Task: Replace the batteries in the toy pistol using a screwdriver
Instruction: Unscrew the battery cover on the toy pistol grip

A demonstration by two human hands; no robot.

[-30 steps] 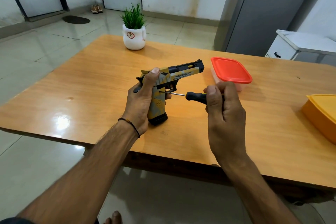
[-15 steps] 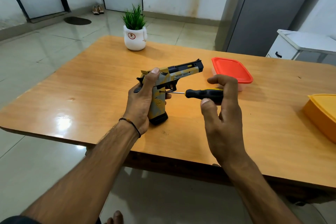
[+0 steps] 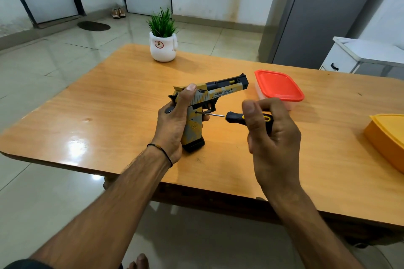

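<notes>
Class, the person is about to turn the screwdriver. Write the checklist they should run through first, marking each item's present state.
1. Toy pistol steadied: ok, left-hand grip wraps its handle, butt on the table.
2. Screwdriver held: ok, right-hand grip pinches its handle.
3. Tip against the pistol's handle: ok.
4. Tip seated in the screw head: cannot tell, too small.
5. Open dish ready for the screw: not ok, the red-lidded container is closed.
6. Fresh batteries at hand: cannot tell, none visible.
</notes>
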